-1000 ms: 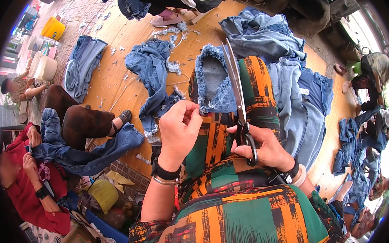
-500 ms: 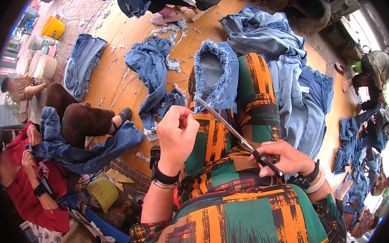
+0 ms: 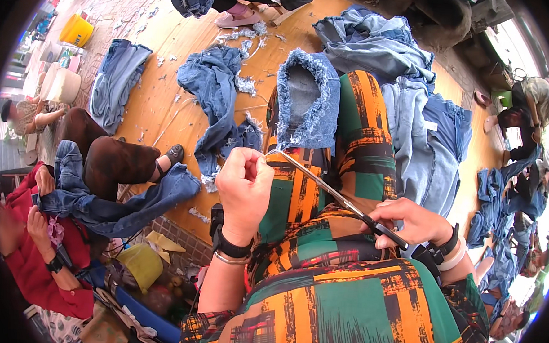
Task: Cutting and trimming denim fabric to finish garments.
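Observation:
A piece of blue denim [image 3: 326,106] with a shaggy, frayed oval opening lies over my left knee. Close to its near edge, my left hand [image 3: 244,181] is closed in a pinch on a thin pale thread [image 3: 270,151]. My right hand [image 3: 406,220] grips the black handle of a long, slim metal tool [image 3: 329,190]; whether it is scissors or tweezers is unclear. The tool slants up to the left, its tip at the thread beside the frayed edge, just right of my left fingers.
Crumpled jeans [image 3: 210,87] and fluffy scraps lie on the wooden board [image 3: 160,103] ahead. More jeans [image 3: 412,141] are heaped at my right. On the left, a person in a red top [image 3: 65,247] works on denim. A yellow bucket [image 3: 76,31] stands far left.
The tool's tip has shifted slightly down and left, closer to my left fingers, and its handle has moved slightly right. My left hand has barely moved; its pinch stays closed.

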Motion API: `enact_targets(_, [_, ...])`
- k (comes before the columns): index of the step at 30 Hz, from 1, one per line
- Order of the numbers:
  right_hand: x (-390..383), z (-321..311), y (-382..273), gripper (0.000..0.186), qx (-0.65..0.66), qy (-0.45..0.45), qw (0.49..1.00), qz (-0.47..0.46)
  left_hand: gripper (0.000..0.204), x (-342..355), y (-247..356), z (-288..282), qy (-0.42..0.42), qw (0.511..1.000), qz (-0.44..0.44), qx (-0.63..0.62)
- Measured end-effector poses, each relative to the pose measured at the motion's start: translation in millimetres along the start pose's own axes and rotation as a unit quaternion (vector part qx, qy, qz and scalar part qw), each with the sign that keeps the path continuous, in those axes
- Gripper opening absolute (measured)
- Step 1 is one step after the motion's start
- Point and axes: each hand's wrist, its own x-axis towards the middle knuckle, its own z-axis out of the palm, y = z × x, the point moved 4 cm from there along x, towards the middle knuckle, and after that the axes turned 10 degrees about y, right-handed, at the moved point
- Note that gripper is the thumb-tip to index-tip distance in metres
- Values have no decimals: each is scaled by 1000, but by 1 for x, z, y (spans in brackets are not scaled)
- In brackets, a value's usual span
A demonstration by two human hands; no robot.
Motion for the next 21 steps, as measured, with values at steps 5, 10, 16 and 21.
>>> enact_targets(5, [5, 2, -1, 42, -9, 5, 999, -48, 7, 7, -29, -20, 56, 996, -52, 49])
enact_targets(10, [3, 1, 4, 42, 4, 10, 999, -39, 29, 11, -6, -11, 31, 999, -9, 8])
enact_targets(16, [-5, 1, 1, 42, 18, 22, 999, -25, 24, 12, 18, 7, -42, 993, 108, 34])
enact_targets(21, [-10, 2, 3, 41, 30, 19, 999, 6, 16, 15, 18, 18, -37, 982, 174, 60])
